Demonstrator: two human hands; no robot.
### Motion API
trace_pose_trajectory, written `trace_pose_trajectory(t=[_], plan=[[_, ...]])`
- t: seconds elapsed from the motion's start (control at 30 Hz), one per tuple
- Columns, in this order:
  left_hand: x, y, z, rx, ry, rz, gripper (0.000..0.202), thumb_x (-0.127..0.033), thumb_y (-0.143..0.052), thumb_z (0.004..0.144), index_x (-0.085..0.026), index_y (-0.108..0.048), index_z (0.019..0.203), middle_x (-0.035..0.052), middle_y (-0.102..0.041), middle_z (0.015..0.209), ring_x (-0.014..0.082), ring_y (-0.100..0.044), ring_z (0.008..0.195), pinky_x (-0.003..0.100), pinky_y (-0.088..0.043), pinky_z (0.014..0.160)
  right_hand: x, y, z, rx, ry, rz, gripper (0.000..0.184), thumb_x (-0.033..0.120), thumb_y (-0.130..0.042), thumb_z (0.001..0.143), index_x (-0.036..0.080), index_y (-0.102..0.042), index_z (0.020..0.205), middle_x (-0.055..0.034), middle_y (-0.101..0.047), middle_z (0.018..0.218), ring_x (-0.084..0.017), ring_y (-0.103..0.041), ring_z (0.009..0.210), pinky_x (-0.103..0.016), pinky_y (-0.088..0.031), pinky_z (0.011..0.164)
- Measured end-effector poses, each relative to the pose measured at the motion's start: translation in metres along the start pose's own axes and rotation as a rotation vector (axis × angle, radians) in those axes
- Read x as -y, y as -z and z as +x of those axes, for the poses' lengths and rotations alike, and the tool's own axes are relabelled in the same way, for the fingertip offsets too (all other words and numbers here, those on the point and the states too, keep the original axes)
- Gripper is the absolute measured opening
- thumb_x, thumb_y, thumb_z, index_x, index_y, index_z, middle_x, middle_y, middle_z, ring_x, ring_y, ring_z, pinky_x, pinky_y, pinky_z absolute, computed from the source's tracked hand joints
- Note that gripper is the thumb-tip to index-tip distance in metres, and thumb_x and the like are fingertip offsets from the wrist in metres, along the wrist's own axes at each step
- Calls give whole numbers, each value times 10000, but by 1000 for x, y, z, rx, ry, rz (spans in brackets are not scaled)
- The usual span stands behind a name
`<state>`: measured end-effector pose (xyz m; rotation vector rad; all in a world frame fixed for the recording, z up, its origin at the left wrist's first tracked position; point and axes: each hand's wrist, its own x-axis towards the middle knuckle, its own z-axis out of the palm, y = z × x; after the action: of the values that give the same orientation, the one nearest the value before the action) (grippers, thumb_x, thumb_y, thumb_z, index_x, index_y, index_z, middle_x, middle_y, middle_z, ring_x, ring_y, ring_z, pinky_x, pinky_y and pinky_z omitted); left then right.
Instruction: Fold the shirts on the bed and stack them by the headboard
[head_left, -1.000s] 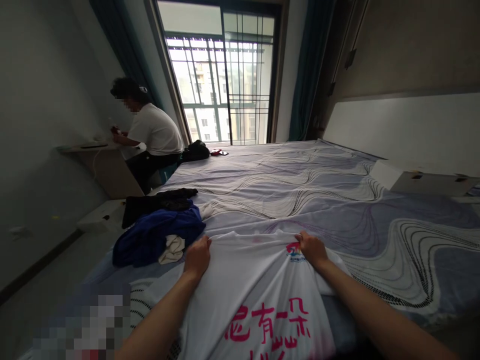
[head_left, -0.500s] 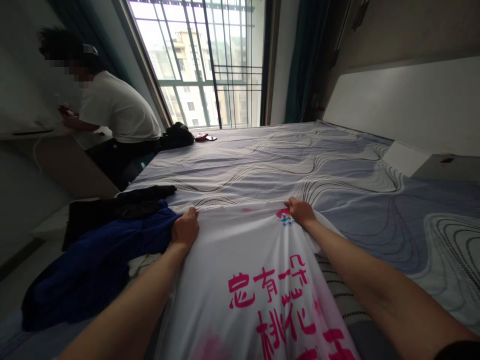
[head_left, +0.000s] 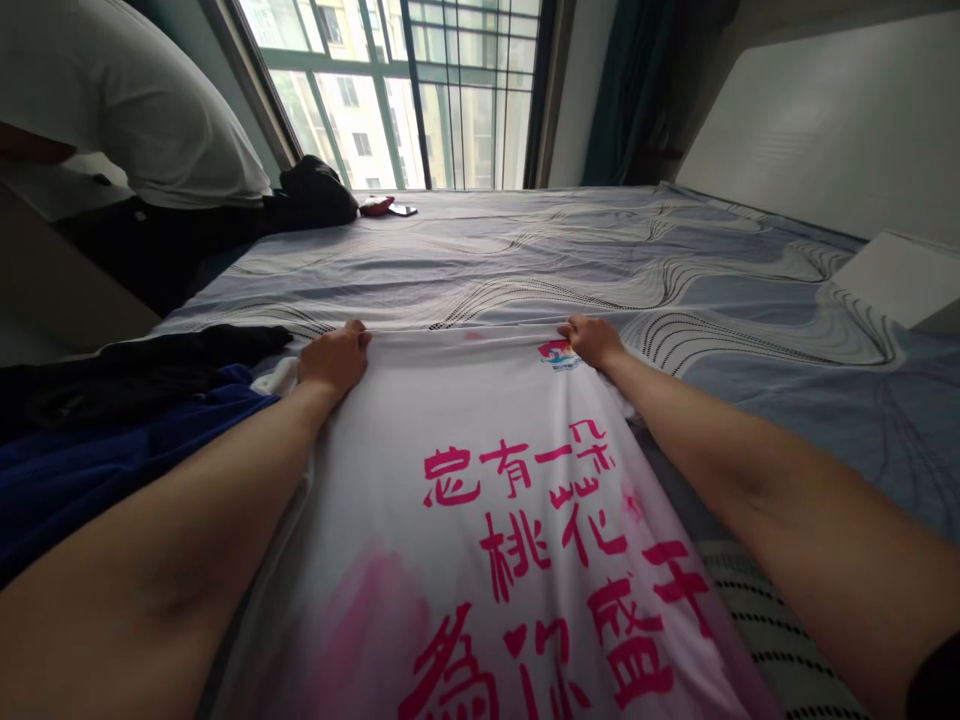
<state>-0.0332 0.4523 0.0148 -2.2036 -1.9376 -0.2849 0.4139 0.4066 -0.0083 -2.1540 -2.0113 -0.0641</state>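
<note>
A white T-shirt point(head_left: 480, 420) with pink printed characters lies spread flat on the bed point(head_left: 570, 260) in front of me. My left hand point(head_left: 334, 357) grips the shirt's far left corner, fingers curled over the cloth edge. My right hand point(head_left: 592, 340) pinches the far right corner, beside a small coloured logo point(head_left: 559, 353). Both arms are stretched forward over the shirt.
A black garment point(head_left: 150, 365) and a blue garment point(head_left: 90, 450) lie heaped at my left. A person in a white shirt point(head_left: 127, 100) sits at the bed's far left, with a black bag point(head_left: 311, 195) and a phone point(head_left: 403, 210) near the window. A white box point(head_left: 892, 280) rests at right.
I have leaned further forward and both hands have pushed the shirt's top edge away across the bed. More of the pink print shows. The seated person looms larger at the upper left.
</note>
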Motion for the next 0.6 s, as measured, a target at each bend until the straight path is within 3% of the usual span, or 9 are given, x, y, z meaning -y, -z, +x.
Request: trace_pose_trajectory(t=[0.17, 0.27, 0.37, 0.47, 0.53, 0.6], plan=[[7, -6, 5, 59, -25, -45, 605, -505, -262, 1042, -21, -467, 1341, 150, -692, 1112, 282, -638, 1035, 454, -479, 908, -2, 3, -4, 23, 26, 11, 546, 482, -316, 1068, 77, -508, 1380, -171, -597, 1306, -240, -517, 1208, -372, -354, 1018], [3, 0, -5, 52, -57, -71, 525, -399, -318, 1045, -41, -417, 1416, 178, -659, 1230, 302, -600, 1139, 481, -469, 962, -18, 8, -31, 28, -7, -19, 596, 570, -374, 1026, 177, -451, 1468, -155, -493, 1450, -292, -452, 1306, -456, -320, 1087], [-4, 11, -23, 2, -63, -68, 498, -240, -377, 1003, -80, -408, 1473, 230, -576, 1376, 366, -486, 1316, 539, -415, 1049, -49, 16, -74, 97, -69, -36, 628, 588, -340, 1020, 263, -325, 1557, -116, -322, 1614, -318, -311, 1447, -532, -240, 1160], [-14, 23, -58, -81, -99, -26, 536, -130, -288, 971, -72, -431, 1484, 268, -448, 1506, 410, -280, 1474, 614, -303, 1125, -82, 26, -127, 152, -138, -47, 654, 556, -278, 1032, 226, -238, 1595, -99, -218, 1667, -304, -188, 1515, -556, -169, 1200], [-22, 32, -93, -100, -159, -10, 537, -99, -288, 944, -101, -527, 1425, 230, -345, 1594, 402, -154, 1524, 643, -232, 1155, -94, 32, -164, 149, -175, -65, 645, 537, -254, 1035, 220, -239, 1597, -85, -208, 1671, -298, -179, 1522, -556, -155, 1208], [-31, 43, -138, -30, -192, -21, 527, -107, -318, 927, -157, -590, 1376, 174, -339, 1615, 379, -167, 1529, 636, -245, 1155, -95, 38, -200, 138, -210, -84, 639, 527, -250, 1035, 214, -260, 1592, -86, -218, 1668, -302, -188, 1520, -560, -157, 1209]])
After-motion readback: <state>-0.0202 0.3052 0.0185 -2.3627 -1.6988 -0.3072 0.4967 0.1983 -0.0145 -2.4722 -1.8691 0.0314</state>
